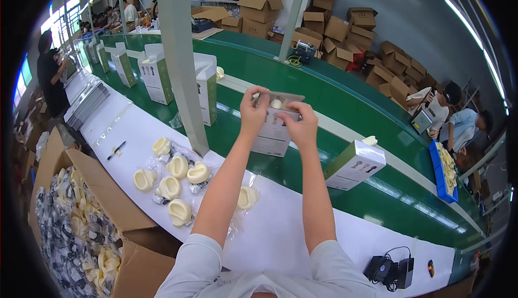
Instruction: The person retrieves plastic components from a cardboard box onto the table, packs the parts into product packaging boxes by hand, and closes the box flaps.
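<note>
Head view, biggest stuff first, using the pale metal post as the landmark: a green belt runs behind it and out to both sides, and a white worktable sits on the wearer's side. Nearer the wearer and left of the post there's a cardboard carton stuffed with bagged parts. Right of the post is the printed box, top open, upright on or just over the belt (can't tell which). Left hand has it by the upper left edge; right hand pinches the other top corner, thumb on the front panel. Farther right of the post stands another box. Cream pieces lie by the post's foot, wearer's side. Smallest bit: a pale round piece showing in the held box's mouth. If that's sitting too high, I reckon a flap could crease, and pushing hard with that thumb might buckle the thin front.
</note>
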`<state>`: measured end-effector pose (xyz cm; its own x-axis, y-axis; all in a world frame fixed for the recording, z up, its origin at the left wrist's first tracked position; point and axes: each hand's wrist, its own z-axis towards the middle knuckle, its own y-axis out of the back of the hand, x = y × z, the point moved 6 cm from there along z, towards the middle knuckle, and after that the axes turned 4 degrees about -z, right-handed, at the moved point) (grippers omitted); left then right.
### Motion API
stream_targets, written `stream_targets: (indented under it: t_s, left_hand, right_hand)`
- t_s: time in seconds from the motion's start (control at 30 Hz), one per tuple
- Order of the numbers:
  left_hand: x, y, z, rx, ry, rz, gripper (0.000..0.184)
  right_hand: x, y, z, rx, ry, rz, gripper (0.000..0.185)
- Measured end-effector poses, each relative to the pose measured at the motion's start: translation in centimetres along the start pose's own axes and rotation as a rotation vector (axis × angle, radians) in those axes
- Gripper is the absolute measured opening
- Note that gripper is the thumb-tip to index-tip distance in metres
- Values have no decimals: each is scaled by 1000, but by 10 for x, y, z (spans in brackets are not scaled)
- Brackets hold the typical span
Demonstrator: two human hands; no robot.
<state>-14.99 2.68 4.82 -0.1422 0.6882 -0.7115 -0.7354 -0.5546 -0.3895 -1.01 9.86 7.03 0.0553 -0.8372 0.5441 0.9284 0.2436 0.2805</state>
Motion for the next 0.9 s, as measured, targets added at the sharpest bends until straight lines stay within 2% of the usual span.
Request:
stream_targets:
  t_s: [0.07, 0.1, 0.17, 0.23, 0.33, 0.43, 0.6, 0.7, 0.73, 0.83, 0.9]
  left_hand:
    - [-3, 2, -7, 11, -79, 20, 30]
    - [-7, 0, -12, 51, -131, 51, 28]
    - [-13, -6, -20, 130, -239, 103, 25]
    - [-18, -7, -22, 159, -236, 131, 24]
    - [-21, -9, -30, 247, -207, 194, 22]
    - [-13, -11, -27, 256, -55, 241, 26]
    - [-14, -25, -25, 262, -81, 154, 26]
    - [-26, -40, -35, 365, -362, 387, 23]
    - [-25, -42, -34, 363, -370, 378, 23]
    - [-26, -50, -46, 448, -608, 464, 19]
    - [-18, -61, -49, 426, -657, 478, 19]
  right_hand:
    - [-30, 1, -1, -23, -331, 561, 28]
    - [-17, 3, -2, -23, -335, 567, 28]
    - [12, 25, -2, -105, -263, 395, 23]
    - [16, 37, -3, -136, -230, 302, 20]
    - [20, 33, -4, 88, 128, -15, 18]
    - [17, 34, 1, 126, 73, 16, 17]
    - [9, 42, -2, 101, 39, 91, 18]
    - [17, 59, -17, 93, 115, -64, 18]
    - [22, 62, -17, 93, 163, -139, 18]
    - [18, 64, -25, 21, 230, -241, 17]
    - [22, 73, -31, 8, 258, -287, 17]
